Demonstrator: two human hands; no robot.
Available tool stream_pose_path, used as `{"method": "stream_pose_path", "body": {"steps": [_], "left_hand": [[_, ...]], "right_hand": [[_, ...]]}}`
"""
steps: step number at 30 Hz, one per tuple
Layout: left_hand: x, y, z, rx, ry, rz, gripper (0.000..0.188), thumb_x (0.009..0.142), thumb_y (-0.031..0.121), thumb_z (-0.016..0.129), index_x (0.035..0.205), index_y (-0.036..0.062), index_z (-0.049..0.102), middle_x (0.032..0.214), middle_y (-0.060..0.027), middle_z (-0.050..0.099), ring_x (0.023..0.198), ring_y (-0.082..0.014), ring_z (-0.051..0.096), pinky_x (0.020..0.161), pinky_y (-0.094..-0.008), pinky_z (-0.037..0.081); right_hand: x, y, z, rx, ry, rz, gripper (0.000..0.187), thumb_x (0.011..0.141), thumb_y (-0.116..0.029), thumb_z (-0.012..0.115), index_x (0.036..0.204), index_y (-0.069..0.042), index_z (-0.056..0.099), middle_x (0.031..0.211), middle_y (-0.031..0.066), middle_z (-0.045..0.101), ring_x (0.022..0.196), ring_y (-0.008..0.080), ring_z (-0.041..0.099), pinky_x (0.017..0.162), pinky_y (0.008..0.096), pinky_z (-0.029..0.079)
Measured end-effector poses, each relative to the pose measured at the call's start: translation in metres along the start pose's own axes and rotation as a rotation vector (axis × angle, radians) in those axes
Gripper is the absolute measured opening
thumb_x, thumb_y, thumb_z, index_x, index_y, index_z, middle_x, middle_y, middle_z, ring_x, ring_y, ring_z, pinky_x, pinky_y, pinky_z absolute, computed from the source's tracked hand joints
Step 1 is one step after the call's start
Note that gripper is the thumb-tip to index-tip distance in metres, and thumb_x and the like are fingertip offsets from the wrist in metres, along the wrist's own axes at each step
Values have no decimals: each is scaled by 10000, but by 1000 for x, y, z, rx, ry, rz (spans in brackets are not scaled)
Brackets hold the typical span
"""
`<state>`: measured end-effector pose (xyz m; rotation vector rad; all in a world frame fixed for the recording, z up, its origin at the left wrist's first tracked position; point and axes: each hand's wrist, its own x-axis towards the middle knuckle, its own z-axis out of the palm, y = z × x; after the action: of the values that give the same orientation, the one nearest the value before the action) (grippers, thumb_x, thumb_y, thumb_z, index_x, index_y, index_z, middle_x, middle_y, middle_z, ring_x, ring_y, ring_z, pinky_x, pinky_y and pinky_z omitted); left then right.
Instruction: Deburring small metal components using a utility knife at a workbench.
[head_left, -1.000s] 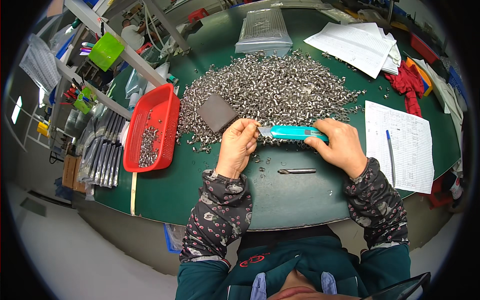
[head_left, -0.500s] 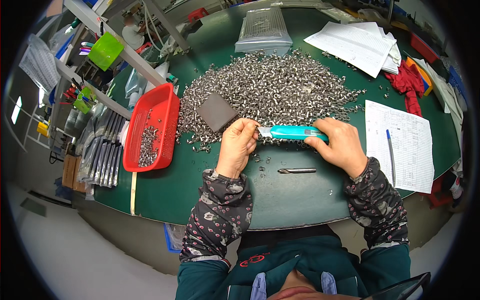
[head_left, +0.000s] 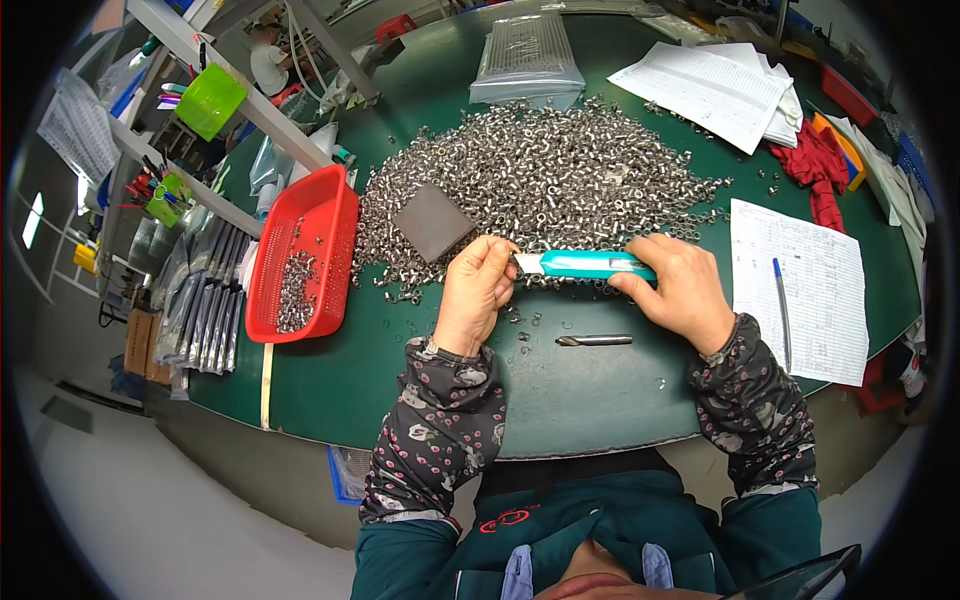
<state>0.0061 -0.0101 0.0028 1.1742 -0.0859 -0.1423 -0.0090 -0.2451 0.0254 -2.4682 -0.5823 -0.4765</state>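
Note:
My right hand (head_left: 678, 285) is closed round a turquoise utility knife (head_left: 585, 264), held level with its blade pointing left. My left hand (head_left: 476, 292) is pinched at the blade's tip; it seems to hold a small metal ring, mostly hidden by the fingers. Just beyond both hands spreads a large heap of small shiny metal rings (head_left: 560, 180). A dark grey square block (head_left: 434, 222) lies on the heap's near left side, close to my left hand. On the green table (head_left: 590, 400) below the knife rests a drill bit (head_left: 594, 341), with a few loose rings near it.
A red plastic basket (head_left: 345, 235) with some rings stands at the left. To the right lie a printed sheet (head_left: 825, 320), a pen (head_left: 781, 315) and a red cloth (head_left: 812, 168). More papers (head_left: 700, 90) and a bagged stack (head_left: 528, 60) sit at the back. A person sits far left.
The knife has turned slightly in my right hand, and its blade tip has shifted a little at my left fingers. Otherwise the hands stay in place.

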Motion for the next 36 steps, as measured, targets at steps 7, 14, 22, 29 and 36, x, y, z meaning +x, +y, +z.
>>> {"method": "stream_pose_path", "body": {"steps": [7, 14, 22, 29, 36], "left_hand": [[-1, 0, 2, -26, -7, -13, 182, 881, 222, 493, 842, 49, 537, 623, 11, 480, 442, -9, 326, 362, -149, 218], [0, 1, 5, -32, -11, -87, 267, 900, 268, 446, 797, 35, 528, 626, 6, 470, 440, -14, 314, 359, -150, 214], [0, 2, 5, -29, 13, -116, 276, 903, 275, 436, 789, 40, 522, 629, 3, 471, 440, -20, 318, 354, -148, 211], [-1, 2, 3, -76, -18, -206, 285, 904, 302, 425, 770, 61, 501, 616, -13, 462, 413, -37, 311, 340, -155, 208], [-1, 4, 3, -236, 3, -235, 264, 904, 297, 423, 816, 58, 494, 697, -25, 461, 450, -38, 312, 342, -142, 215]], "right_hand": [[0, 1, 1, -10, 8, -17, 307, 721, -359, 613, 758, -59, 564, 613, 85, 510, 586, 274, 532, 508, 388, 405], [3, 3, -6, 84, 0, 64, 301, 723, -350, 612, 757, -53, 587, 650, 103, 555, 595, 286, 555, 520, 376, 419], [3, 3, -7, 84, -42, 76, 300, 705, -347, 621, 741, -52, 583, 651, 106, 558, 607, 292, 559, 528, 380, 423], [4, 4, -6, 87, -41, 66, 300, 706, -346, 618, 729, -50, 572, 644, 109, 547, 599, 297, 549, 523, 385, 416], [4, 4, -5, 79, 3, 83, 297, 709, -350, 615, 727, -56, 580, 627, 111, 537, 581, 299, 543, 510, 383, 408]]}}
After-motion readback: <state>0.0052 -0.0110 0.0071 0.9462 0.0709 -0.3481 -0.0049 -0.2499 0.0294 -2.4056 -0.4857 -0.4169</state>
